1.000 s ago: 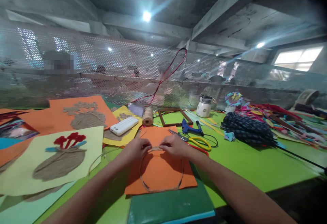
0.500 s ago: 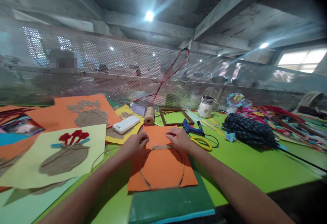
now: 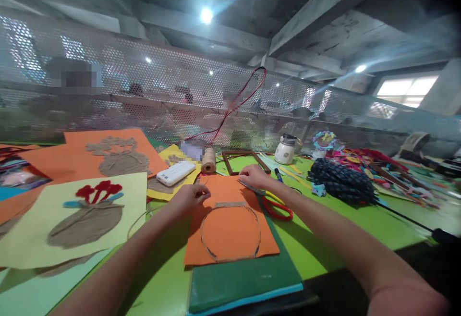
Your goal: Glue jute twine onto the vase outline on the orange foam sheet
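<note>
An orange sheet of paper [image 3: 230, 241] lies in front of me on a green board [image 3: 248, 282]. On it a thin twine outline [image 3: 260, 232] forms a rounded pot shape, with a short burlap strip [image 3: 229, 204] across its top. My left hand [image 3: 192, 198] is at the sheet's upper left edge, its fingers loosely bent and apart, with nothing visible in them. At the upper right edge, my right hand [image 3: 255, 176] is closed around the blade end of scissors [image 3: 277, 209]. Their red and yellow handles point toward me.
Cards with burlap pots [image 3: 86, 224] lie at left. Beyond the sheet are a white power bank [image 3: 176, 173], a twine spool [image 3: 208, 160], a brown frame [image 3: 226, 163] and a white bottle [image 3: 285, 150]. A dark folded umbrella [image 3: 340, 181] and craft scraps lie at right.
My right hand has moved away from the burlap strip and now grips the scissors, whose red handle has come into sight. The left hand has shifted little. The view has turned slightly.
</note>
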`<control>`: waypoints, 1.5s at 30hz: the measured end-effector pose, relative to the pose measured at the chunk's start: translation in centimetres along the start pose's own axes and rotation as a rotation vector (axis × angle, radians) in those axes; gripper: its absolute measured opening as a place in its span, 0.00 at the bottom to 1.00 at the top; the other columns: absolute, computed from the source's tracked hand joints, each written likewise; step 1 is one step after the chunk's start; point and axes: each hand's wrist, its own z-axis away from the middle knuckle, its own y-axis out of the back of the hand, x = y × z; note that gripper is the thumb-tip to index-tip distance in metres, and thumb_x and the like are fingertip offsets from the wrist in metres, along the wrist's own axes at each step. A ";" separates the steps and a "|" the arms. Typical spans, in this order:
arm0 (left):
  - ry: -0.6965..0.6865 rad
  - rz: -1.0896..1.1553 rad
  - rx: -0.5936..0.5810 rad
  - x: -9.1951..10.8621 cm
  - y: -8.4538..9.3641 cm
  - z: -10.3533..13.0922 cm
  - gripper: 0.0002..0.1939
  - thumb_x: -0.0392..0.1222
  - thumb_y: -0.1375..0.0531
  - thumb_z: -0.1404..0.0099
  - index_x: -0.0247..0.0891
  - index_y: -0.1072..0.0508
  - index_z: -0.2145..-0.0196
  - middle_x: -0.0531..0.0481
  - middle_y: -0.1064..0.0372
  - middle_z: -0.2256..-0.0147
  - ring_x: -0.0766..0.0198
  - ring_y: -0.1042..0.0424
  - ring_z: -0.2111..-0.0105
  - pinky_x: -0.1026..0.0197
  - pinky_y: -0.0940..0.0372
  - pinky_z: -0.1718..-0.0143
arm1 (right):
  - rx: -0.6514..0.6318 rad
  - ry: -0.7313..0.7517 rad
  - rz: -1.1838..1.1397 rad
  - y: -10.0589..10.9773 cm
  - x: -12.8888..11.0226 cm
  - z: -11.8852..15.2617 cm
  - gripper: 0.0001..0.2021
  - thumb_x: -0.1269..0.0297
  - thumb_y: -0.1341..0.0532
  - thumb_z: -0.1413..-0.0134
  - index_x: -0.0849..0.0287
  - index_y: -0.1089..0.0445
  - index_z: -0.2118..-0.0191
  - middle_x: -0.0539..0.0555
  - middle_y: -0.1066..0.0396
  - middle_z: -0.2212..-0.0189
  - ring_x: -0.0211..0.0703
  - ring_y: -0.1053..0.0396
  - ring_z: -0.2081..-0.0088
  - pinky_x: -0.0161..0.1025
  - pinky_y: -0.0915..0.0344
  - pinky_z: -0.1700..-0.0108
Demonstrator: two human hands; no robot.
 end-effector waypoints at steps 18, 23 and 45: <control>0.031 -0.195 -0.048 0.0 -0.4 -0.3 0.16 0.47 0.50 0.38 0.40 0.24 0.64 0.44 0.22 0.65 0.55 0.27 0.66 0.60 0.42 0.69 | -0.093 -0.252 0.350 3.3 6.7 -1.2 0.15 0.58 0.40 0.36 0.60 0.32 0.48 0.58 0.31 0.49 0.47 0.30 0.52 0.49 0.30 0.52; -0.003 -0.171 -0.044 -0.3 -0.5 -0.4 0.17 0.47 0.51 0.38 0.40 0.25 0.63 0.46 0.24 0.70 0.56 0.28 0.70 0.61 0.43 0.69 | -0.160 -0.338 0.373 4.9 10.5 1.3 0.16 0.58 0.40 0.37 0.60 0.32 0.47 0.57 0.32 0.49 0.48 0.30 0.53 0.48 0.29 0.53; 0.056 0.021 -0.115 -1.6 -0.7 -0.8 0.16 0.53 0.50 0.40 0.40 0.30 0.68 0.52 0.26 0.76 0.60 0.31 0.74 0.61 0.41 0.69 | 0.207 -0.292 0.088 3.0 12.3 4.2 0.23 0.73 0.40 0.55 0.65 0.33 0.49 0.66 0.33 0.49 0.56 0.36 0.48 0.49 0.39 0.46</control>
